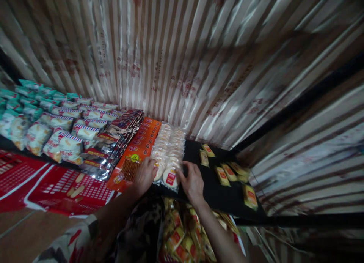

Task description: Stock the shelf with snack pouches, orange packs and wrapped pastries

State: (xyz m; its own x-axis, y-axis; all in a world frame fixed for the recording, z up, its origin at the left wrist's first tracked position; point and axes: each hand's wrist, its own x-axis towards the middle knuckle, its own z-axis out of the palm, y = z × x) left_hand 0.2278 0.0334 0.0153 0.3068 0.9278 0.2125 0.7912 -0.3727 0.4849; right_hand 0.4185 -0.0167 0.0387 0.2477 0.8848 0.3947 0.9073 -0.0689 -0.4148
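Observation:
Two front-to-back rows of round white rice crackers (170,176) in clear wrappers sit on a dark shelf (214,196), between my hands. My left hand (145,175) rests against the left row's front packet, fingers loosely bent, not visibly gripping. On the other side, my right hand (192,181) has its thumb and forefinger apart, with the thumb touching the edge of the right row's front packet. A flat orange snack bag (143,136) showing brown sticks lies just left of the rows, partly under my left hand.
Dark shiny packets (104,151) and white-and-teal snack bags (65,145) fill the shelf's left. Several small yellow packets (222,175) lie scattered at right. Below is an opened bag of yellow packets (182,232). Red printed packaging (68,191) hangs at the left front; striped sheeting (170,58) stands behind.

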